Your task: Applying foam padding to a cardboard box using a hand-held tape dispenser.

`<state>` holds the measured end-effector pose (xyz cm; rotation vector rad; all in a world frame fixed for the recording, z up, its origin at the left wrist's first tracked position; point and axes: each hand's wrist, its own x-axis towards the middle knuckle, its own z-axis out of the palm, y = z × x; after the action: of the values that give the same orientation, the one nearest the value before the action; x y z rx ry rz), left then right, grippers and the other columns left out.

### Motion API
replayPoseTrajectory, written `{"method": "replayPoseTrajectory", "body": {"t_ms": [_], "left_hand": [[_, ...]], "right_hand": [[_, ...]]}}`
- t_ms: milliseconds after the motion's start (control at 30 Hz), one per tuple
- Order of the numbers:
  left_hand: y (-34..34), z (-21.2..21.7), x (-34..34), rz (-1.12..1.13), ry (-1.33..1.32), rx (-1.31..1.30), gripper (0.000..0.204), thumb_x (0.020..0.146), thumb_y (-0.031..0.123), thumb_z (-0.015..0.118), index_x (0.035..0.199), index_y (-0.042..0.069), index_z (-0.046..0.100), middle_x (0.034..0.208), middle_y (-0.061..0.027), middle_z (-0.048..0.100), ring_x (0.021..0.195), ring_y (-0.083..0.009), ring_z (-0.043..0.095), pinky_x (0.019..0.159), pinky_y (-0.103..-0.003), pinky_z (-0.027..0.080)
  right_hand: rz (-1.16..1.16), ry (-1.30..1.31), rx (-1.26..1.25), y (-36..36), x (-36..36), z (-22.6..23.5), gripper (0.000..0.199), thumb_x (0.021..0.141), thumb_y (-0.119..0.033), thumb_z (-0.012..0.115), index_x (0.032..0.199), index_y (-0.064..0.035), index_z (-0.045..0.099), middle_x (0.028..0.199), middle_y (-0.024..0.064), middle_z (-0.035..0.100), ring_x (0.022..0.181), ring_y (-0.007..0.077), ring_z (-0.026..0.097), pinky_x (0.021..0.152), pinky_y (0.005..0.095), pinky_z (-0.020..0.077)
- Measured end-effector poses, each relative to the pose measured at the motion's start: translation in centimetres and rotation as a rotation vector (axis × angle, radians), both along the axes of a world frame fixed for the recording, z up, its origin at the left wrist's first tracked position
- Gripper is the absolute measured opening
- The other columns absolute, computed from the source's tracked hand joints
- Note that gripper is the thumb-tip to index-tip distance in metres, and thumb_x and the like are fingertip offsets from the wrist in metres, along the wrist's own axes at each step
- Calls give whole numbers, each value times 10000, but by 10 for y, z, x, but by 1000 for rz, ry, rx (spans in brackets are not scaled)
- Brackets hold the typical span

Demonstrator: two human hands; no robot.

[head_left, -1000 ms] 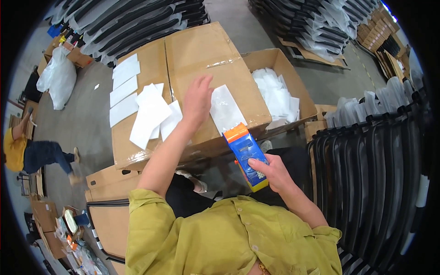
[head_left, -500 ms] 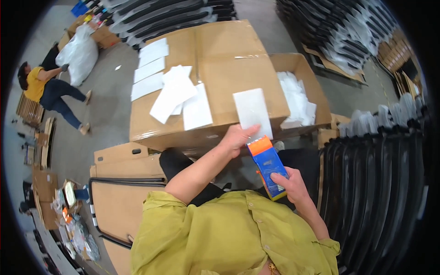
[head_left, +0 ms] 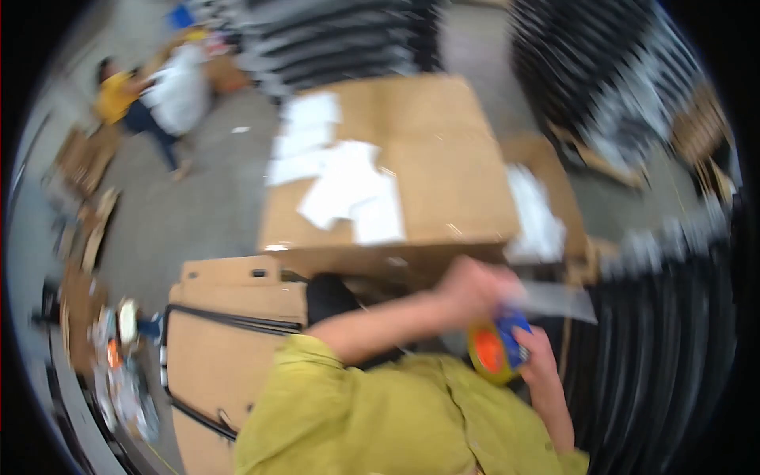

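Gripping a blue, yellow and orange pack (head_left: pixel 499 348) in the right hand (head_left: pixel 540 355), fingers closed about its right side, orange end turned toward the near left. Left hand (head_left: pixel 477 290) lies just beyond the pack; its fingers run together in the blur, so cannot tell how far open they are or how firm any hold is. A white sheet (head_left: pixel 562 301) juts out to the right from that hand, above the right wrist.

Step in hand, by judgement: working sheet and pack together, near the body and clear of the large carton (head_left: pixel 443 166). Next move calls for a steady right-hand hold and left-finger control of the sheet's edge.

Further white sheets (head_left: pixel 344 186) lie overlapping on the left half of the carton top; more white pieces (head_left: pixel 534 212) sit in the open box (head_left: pixel 546 158) on its right.

Hidden: the pack's underside and most right-hand fingertips. Sheet's outer end is faint against the black frames (head_left: pixel 657 364), which run off the near edge. Sheet appears thin, perhaps see-through, though smearing makes that uncertain.
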<state>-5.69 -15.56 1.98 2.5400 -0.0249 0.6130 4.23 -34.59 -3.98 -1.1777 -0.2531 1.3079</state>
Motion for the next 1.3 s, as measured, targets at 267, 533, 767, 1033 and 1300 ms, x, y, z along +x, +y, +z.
{"method": "replayPoseTrajectory", "body": {"t_ms": [267, 533, 767, 1033, 1300], "left_hand": [[10, 41, -60, 209, -506, 112, 167, 639, 124, 584, 795, 88, 536, 654, -52, 544, 616, -242, 567, 548, -344, 469], [174, 4, -247, 1129, 81, 633, 364, 704, 85, 551, 1067, 102, 534, 904, -80, 566, 851, -265, 544, 827, -414, 412], [226, -49, -241, 1121, 247, 559, 375, 719, 111, 547, 1093, 120, 521, 906, -85, 549, 883, -252, 536, 876, -430, 379], [259, -59, -209, 1096, 390, 464, 398, 802, 279, 522, 1167, 130, 469, 1055, -152, 506, 975, -292, 502, 955, -464, 289], [260, -42, -208, 1041, 602, 203, 622, 782, 586, 432, 1262, 192, 416, 1308, -174, 351, 1219, -335, 301, 1000, -583, 97]], "right_hand": [[-163, 179, 27, -9, 5, -64, 338, 825, -177, 526, 1105, 10, 503, 1050, 118, 582, 957, 232, 569, 854, 372, 446], [-121, -34, -144, 4, 8, -48, 236, 824, -171, 547, 946, 29, 578, 824, 73, 625, 689, 133, 607, 655, 249, 482], [-43, -22, -169, 24, -12, -27, 230, 824, -175, 548, 927, 29, 576, 801, 77, 624, 659, 135, 608, 638, 258, 491], [-69, -31, -244, 19, -14, -28, 246, 798, -159, 583, 933, 46, 566, 828, 97, 619, 684, 159, 610, 653, 276, 495], [-3, -34, -255, 33, -24, -23, 268, 803, -173, 585, 927, 64, 568, 825, 112, 621, 681, 172, 611, 642, 280, 494]]}}
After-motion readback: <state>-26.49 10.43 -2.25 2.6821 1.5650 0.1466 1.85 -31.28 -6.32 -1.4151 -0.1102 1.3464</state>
